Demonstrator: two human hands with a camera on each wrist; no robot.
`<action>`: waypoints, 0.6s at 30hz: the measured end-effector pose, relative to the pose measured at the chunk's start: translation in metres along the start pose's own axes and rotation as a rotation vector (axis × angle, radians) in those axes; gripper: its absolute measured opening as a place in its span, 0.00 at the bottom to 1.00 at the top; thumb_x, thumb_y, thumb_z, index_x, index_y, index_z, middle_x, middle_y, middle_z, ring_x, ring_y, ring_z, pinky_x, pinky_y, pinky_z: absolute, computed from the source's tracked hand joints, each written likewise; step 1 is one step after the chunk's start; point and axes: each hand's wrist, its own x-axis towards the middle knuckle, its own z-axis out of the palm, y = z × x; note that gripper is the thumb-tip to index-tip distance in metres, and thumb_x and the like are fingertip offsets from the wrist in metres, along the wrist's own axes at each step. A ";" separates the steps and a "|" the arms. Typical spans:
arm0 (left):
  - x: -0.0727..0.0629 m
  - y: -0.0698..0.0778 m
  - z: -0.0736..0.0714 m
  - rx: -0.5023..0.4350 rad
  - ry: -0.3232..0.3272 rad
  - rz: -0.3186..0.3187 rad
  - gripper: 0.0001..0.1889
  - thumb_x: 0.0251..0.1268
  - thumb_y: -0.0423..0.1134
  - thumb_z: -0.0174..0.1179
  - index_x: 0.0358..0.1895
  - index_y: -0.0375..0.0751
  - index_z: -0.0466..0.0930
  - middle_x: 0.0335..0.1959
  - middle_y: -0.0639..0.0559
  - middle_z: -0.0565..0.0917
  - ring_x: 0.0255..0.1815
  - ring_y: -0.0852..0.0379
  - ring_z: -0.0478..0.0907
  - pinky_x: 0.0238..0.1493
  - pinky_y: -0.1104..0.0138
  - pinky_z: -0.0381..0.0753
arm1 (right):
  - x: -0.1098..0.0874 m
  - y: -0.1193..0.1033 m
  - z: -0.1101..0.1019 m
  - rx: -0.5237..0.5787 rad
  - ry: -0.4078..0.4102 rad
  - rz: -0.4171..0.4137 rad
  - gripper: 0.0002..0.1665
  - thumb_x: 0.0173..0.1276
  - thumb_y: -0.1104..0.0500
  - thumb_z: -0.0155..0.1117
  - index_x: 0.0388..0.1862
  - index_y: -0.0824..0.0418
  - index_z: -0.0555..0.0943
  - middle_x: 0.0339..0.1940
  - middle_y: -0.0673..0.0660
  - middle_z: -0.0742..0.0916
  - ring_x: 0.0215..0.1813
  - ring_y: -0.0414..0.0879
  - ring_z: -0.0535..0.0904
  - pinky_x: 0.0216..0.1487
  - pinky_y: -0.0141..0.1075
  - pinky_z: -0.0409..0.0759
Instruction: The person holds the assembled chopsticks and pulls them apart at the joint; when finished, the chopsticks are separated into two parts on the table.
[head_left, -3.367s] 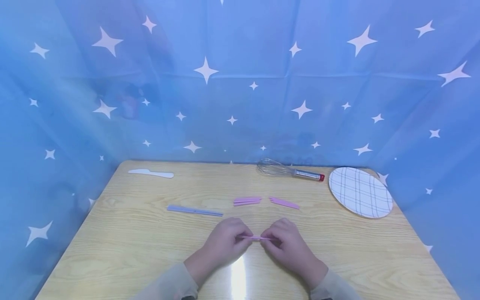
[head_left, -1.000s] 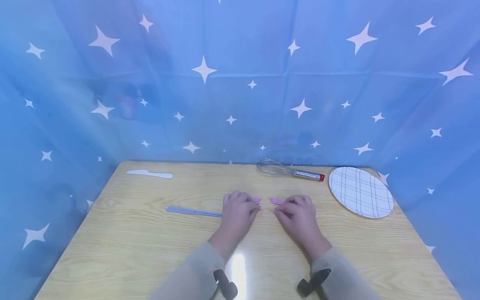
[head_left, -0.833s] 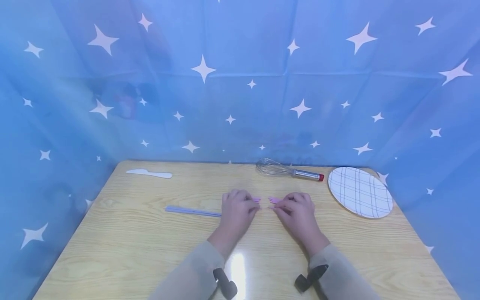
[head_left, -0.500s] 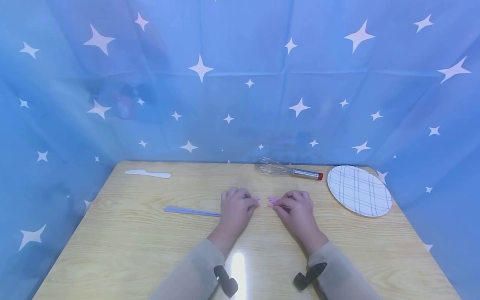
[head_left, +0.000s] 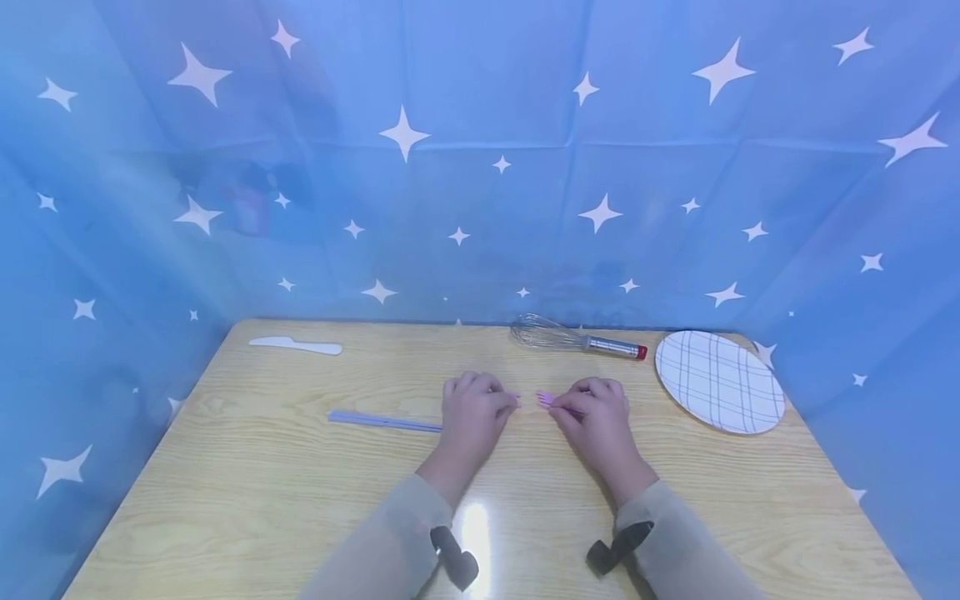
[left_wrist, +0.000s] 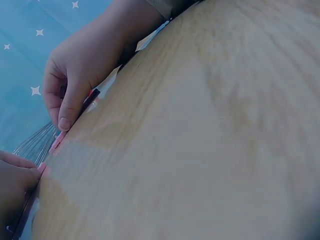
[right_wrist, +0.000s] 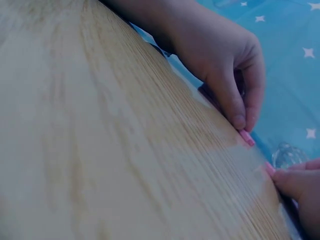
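Note:
In the head view my left hand pinches the end of thin pink strips between thumb and fingertips. Across a small gap, my right hand pinches a matching bunch of thin pink strips. Both bunches lie low over the wooden tabletop, their ends facing each other; my fingers cover most of their length. The left wrist view shows the right hand's pink end right at the table surface. Slim blue sticks lie left of my left hand, their right ends hidden behind it.
A wire whisk with a red-tipped handle lies behind my hands. At the back right rests an oval checked plate, and at the back left a white knife. A blue starry curtain stands behind the table edge.
At first, both hands held one pink strip together nearer me. They have since moved forward and apart onto the two pink bunches, then edged slightly farther away.

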 end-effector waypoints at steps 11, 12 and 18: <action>-0.001 0.002 -0.002 -0.013 0.006 0.013 0.04 0.63 0.47 0.78 0.39 0.58 0.95 0.41 0.59 0.86 0.47 0.55 0.78 0.54 0.54 0.74 | -0.001 0.001 0.000 0.034 0.041 -0.060 0.05 0.59 0.62 0.84 0.33 0.54 0.93 0.41 0.56 0.86 0.49 0.61 0.74 0.55 0.56 0.65; -0.001 0.002 -0.003 -0.016 0.004 0.011 0.04 0.64 0.47 0.78 0.40 0.57 0.95 0.41 0.59 0.86 0.47 0.55 0.78 0.54 0.54 0.74 | 0.000 0.001 0.000 0.037 0.045 -0.070 0.06 0.59 0.62 0.84 0.33 0.55 0.93 0.41 0.57 0.86 0.49 0.61 0.75 0.55 0.56 0.65; -0.001 0.003 -0.005 -0.061 -0.001 0.019 0.05 0.67 0.44 0.76 0.44 0.54 0.94 0.42 0.59 0.87 0.48 0.56 0.78 0.53 0.56 0.73 | 0.002 -0.004 0.002 0.039 0.046 -0.057 0.09 0.56 0.62 0.86 0.34 0.56 0.92 0.41 0.56 0.86 0.50 0.60 0.75 0.57 0.55 0.66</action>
